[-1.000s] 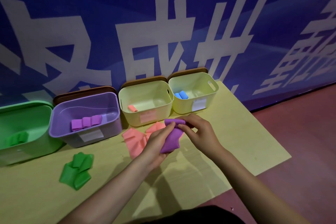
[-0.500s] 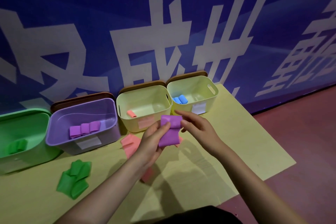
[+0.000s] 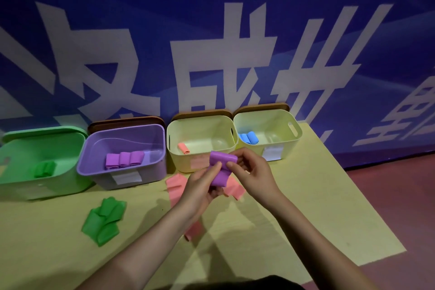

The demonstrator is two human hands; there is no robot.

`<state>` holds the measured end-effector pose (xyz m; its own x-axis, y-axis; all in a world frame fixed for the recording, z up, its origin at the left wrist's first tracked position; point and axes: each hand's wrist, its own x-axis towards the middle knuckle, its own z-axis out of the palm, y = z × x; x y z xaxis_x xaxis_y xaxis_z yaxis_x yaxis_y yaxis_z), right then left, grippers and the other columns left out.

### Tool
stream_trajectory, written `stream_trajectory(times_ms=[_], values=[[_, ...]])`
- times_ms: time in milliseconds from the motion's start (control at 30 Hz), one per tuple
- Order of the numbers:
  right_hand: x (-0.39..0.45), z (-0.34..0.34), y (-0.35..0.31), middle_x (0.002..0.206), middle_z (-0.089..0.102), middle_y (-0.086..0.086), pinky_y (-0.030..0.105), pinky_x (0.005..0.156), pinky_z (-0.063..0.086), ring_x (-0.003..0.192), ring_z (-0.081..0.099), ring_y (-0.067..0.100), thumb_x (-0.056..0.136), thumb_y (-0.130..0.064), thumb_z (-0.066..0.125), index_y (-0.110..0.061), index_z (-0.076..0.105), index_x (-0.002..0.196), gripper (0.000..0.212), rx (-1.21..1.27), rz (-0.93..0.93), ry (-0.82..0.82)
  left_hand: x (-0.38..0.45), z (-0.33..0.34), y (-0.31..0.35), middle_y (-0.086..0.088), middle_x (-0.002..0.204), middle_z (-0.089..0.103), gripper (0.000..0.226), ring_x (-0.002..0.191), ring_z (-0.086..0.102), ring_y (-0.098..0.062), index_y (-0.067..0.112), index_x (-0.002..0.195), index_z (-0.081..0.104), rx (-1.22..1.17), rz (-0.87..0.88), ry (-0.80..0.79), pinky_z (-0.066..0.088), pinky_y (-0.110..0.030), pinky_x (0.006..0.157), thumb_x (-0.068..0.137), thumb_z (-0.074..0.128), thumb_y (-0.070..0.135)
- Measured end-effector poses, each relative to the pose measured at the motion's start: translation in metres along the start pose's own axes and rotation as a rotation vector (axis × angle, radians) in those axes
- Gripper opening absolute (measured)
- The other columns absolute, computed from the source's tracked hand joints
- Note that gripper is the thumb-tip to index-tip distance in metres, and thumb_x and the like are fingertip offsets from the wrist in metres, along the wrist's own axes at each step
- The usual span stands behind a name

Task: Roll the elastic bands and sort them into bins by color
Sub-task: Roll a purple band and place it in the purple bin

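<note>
Staged indoor spot: printed banner wall (image 3: 211, 30), low table (image 3: 329, 207).

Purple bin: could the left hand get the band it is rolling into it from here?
Probably yes. The purple bin stands open-topped to the left of the left hand, with nothing between them. The right hand also pinches the purple band, so it must let go first.

Both hands roll a purple elastic band above a pale yellow table.

The left hand (image 3: 200, 186) and right hand (image 3: 253, 172) pinch the flat purple elastic band (image 3: 220, 167), its top end curled (partly rolled). Behind stand a green plastic bin (image 3: 14, 186), a purple plastic bin (image 3: 150, 172), and two cream plastic bins (image 3: 179, 162) holding rolls; loose green bands (image 3: 103, 221) and salmon-pink bands (image 3: 175, 187) lie on the pale yellow table (image 3: 306, 219).
</note>
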<state>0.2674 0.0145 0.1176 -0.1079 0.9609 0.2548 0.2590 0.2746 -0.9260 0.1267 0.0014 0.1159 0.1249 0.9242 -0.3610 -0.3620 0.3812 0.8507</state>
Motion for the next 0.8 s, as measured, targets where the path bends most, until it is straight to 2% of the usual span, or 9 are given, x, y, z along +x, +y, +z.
stream_trajectory(times_ms=[67,133,300,400,467,533,600,700,800], values=[[-0.001,0.0,0.001,0.079,0.063,-0.013,0.015,0.066,0.043,0.07,0.054,0.005,0.084,-0.013,0.064,-0.03,0.063,0.089,0.018,-0.05,-0.054,0.002,-0.001,-0.001,-0.002,0.002,0.053,0.047,0.019,0.042,0.041,-0.009,0.003,0.094,0.06,-0.001,-0.029,-0.005,0.037,-0.017,0.041,0.097,0.051,0.019],[-0.002,-0.002,0.006,0.084,0.063,-0.008,0.017,0.068,0.044,0.073,0.055,0.008,0.085,-0.013,0.064,-0.024,0.065,0.094,0.015,-0.138,-0.117,0.001,-0.001,-0.001,-0.002,0.002,0.052,0.05,0.017,0.042,0.044,-0.009,0.003,0.094,0.059,-0.02,-0.036,-0.017,0.037,-0.017,0.041,0.097,0.049,0.016],[-0.005,-0.012,0.012,0.084,0.054,-0.008,0.02,0.071,0.044,0.076,0.051,0.007,0.087,-0.017,0.059,-0.014,0.068,0.109,0.023,-0.447,-0.276,-0.029,0.0,0.001,0.007,-0.012,0.058,0.06,0.035,0.051,0.052,-0.017,-0.001,0.089,0.06,-0.134,-0.125,-0.103,0.045,-0.023,0.048,0.097,0.032,0.019],[-0.002,-0.017,0.007,0.089,0.056,-0.001,0.025,0.074,0.044,0.084,0.052,0.014,0.089,-0.018,0.056,-0.016,0.068,0.114,0.028,-0.593,-0.373,-0.112,0.0,0.001,0.009,-0.016,0.064,0.06,0.048,0.052,0.052,-0.018,0.0,0.086,0.066,-0.107,-0.128,-0.131,0.046,-0.024,0.049,0.1,0.033,0.031],[-0.001,-0.02,0.003,0.097,0.056,0.0,0.021,0.081,0.042,0.092,0.053,0.014,0.088,-0.013,0.055,-0.016,0.066,0.12,0.034,-0.595,-0.397,-0.205,0.0,0.0,0.008,-0.013,0.064,0.061,0.04,0.052,0.052,-0.015,0.003,0.085,0.067,-0.082,-0.1,-0.113,0.046,-0.021,0.049,0.1,0.039,0.027],[-0.004,-0.021,-0.001,0.108,0.055,-0.002,0.019,0.092,0.039,0.104,0.051,0.012,0.087,-0.014,0.046,-0.016,0.065,0.123,0.04,-0.465,-0.329,-0.251,0.0,-0.001,0.01,-0.01,0.062,0.061,0.027,0.051,0.052,-0.012,0.002,0.091,0.062,-0.095,-0.063,-0.101,0.045,-0.019,0.05,0.099,0.041,0.018],[-0.008,-0.018,-0.003,0.114,0.055,-0.002,0.024,0.099,0.04,0.112,0.051,0.011,0.088,-0.019,0.043,-0.016,0.066,0.12,0.04,-0.228,-0.187,-0.209,-0.001,-0.002,0.012,-0.009,0.061,0.062,0.021,0.05,0.053,-0.01,0.001,0.096,0.059,-0.093,-0.018,-0.11,0.045,-0.018,0.05,0.099,0.041,0.011],[-0.011,-0.008,-0.007,0.111,0.06,0.0,0.034,0.093,0.049,0.106,0.057,0.01,0.094,-0.017,0.053,-0.025,0.063,0.119,0.028,0.048,0.014,-0.004,-0.004,0.0,0.013,-0.007,0.065,0.066,0.019,0.052,0.057,-0.008,0.002,0.101,0.059,-0.046,0.051,-0.15,0.046,-0.017,0.052,0.098,0.039,0.004],[-0.011,-0.002,-0.011,0.099,0.062,-0.003,0.029,0.083,0.05,0.09,0.059,0.004,0.092,-0.015,0.062,-0.032,0.064,0.107,0.023,0.057,0.146,0.057,-0.005,0.002,0.01,-0.003,0.068,0.067,0.022,0.054,0.058,-0.006,0.005,0.104,0.059,0.027,0.117,-0.178,0.044,-0.016,0.053,0.099,0.038,0.001]])
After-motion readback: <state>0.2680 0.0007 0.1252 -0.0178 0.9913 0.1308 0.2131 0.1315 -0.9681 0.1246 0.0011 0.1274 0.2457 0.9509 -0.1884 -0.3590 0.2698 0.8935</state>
